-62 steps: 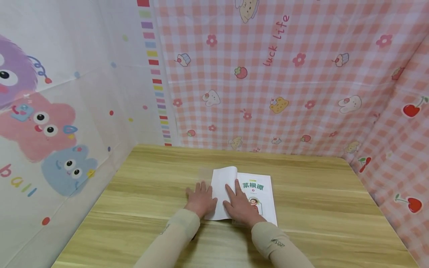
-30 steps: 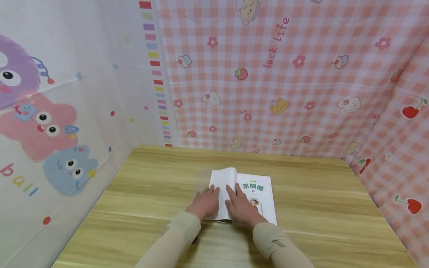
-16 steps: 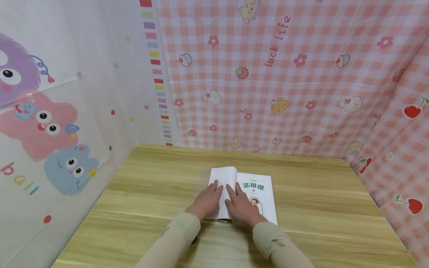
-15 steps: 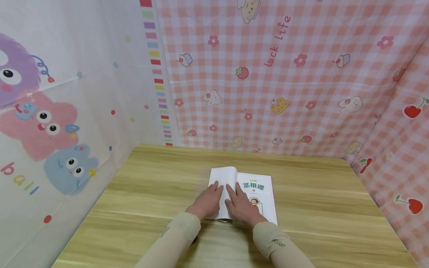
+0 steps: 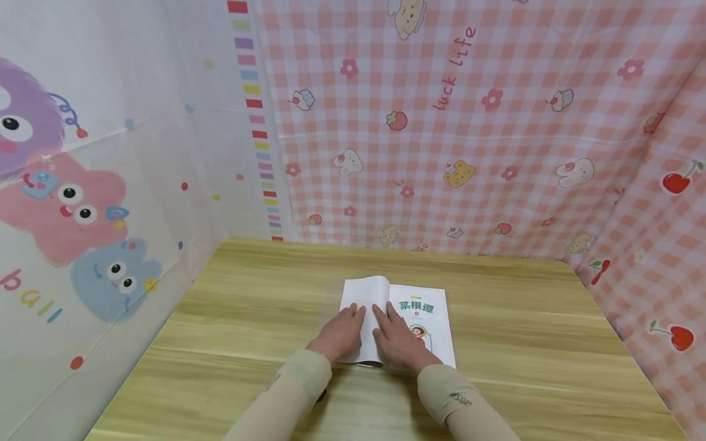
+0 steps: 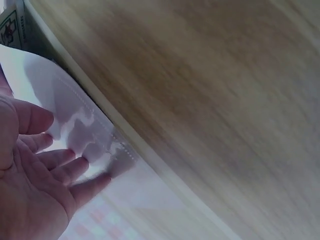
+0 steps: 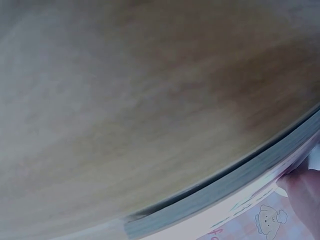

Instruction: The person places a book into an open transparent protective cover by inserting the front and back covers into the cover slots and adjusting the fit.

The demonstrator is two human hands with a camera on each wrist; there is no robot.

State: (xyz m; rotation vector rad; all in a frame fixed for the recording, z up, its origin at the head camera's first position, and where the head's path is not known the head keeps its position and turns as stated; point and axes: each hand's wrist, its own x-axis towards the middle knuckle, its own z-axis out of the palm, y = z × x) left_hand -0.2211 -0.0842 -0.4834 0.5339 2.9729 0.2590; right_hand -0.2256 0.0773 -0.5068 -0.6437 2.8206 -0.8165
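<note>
A book lies open on the table, its right page printed with green Chinese characters and a small cartoon figure. The blank white left page curves up at the spine. My left hand rests on that left page, fingers extended. Beside the spine, the right hand presses with straight fingers, its palm over the lower title page. The left wrist view has the left hand's fingers spread over a glossy page with a clear cover sheet beyond it. Thick page edges show in the right wrist view.
The wood-grain table extends around the book. A pink checked cloth hangs behind it, and a white cloth with cartoon characters hangs on the left. A small dark object shows under the left cuff.
From beside the left edge of the page, the left hand has moved right onto it, toward the spine. The left page now reaches slightly further left. The right hand stays nearly still.
</note>
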